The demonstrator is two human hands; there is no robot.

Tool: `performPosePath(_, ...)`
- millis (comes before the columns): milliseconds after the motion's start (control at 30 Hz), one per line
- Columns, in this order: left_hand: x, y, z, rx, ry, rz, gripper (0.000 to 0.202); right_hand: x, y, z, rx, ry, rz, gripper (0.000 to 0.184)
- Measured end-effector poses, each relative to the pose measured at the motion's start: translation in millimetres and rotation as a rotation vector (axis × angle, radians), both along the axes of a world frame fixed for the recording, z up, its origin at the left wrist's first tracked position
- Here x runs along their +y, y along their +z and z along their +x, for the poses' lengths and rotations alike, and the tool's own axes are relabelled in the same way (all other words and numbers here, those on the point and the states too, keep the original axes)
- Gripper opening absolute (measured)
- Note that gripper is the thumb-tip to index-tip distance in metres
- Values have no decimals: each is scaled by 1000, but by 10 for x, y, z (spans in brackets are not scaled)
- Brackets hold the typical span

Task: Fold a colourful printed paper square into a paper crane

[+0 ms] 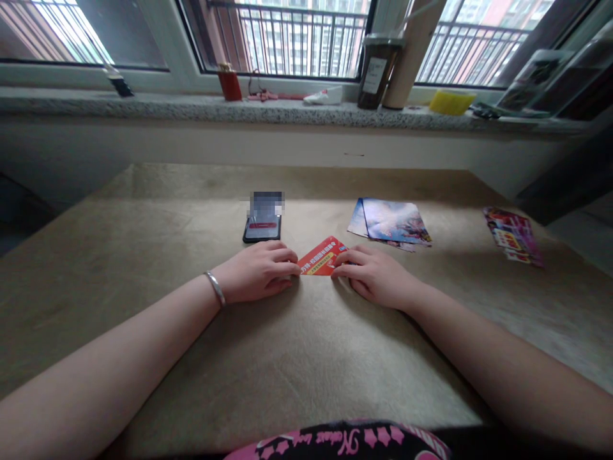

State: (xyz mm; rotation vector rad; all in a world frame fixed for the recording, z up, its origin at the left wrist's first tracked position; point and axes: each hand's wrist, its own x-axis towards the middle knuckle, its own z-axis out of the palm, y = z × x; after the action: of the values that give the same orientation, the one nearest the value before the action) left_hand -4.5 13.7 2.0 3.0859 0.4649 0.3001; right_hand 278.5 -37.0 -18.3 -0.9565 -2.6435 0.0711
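A red printed paper [317, 259] with white lettering and a yellow strip lies on the table between my two hands. Its visible part is roughly triangular, with a straight edge facing me; it appears folded. My left hand [258, 271], with a silver bangle at the wrist, pinches the left corner with its fingertips. At the right end, the closed fingers of my right hand [378, 273] grip the paper and cover that corner. Just beyond my left hand lies a black phone [262, 230] with its screen lit and partly blurred out.
Several bluish picture sheets [395, 220] overlap beyond my right hand. Pink and purple printed cards [512, 236] lie near the table's [306, 358] right edge. The windowsill [167, 110] behind carries a red container [230, 84], a dark lidded jar [376, 73] and a yellow block [451, 102].
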Motion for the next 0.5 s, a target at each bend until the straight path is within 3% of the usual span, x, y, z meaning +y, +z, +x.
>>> performPosePath(500, 10, 8, -82, -22, 9, -92, 17, 8, 0, 12, 12, 8, 1, 33)
